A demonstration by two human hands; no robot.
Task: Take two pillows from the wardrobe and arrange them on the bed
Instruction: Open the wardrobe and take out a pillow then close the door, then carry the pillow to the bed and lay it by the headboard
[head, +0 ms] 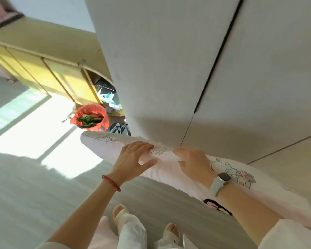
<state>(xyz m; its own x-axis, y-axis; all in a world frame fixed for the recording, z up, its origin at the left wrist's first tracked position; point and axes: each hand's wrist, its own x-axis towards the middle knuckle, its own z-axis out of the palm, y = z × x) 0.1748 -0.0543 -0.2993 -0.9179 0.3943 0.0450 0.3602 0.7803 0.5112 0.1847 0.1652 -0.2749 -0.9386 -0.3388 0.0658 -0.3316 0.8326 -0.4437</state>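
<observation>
A home bedroom is shown. A tall white wardrobe (196, 69) with closed doors fills the view from 12 to 3 o'clock. Yellow cabinets (48, 76) are seen at 10 o'clock, with a red-lined bin (90, 116) of bottles and slippers (119, 128) on the floor (34, 186) toward 11. A cartoon-print pillow (169, 169) is held at centre.

Pillow (169, 169): held in front of the wardrobe (187, 69).
Bin (90, 116): placed left of the wardrobe, on the floor (34, 186).
</observation>
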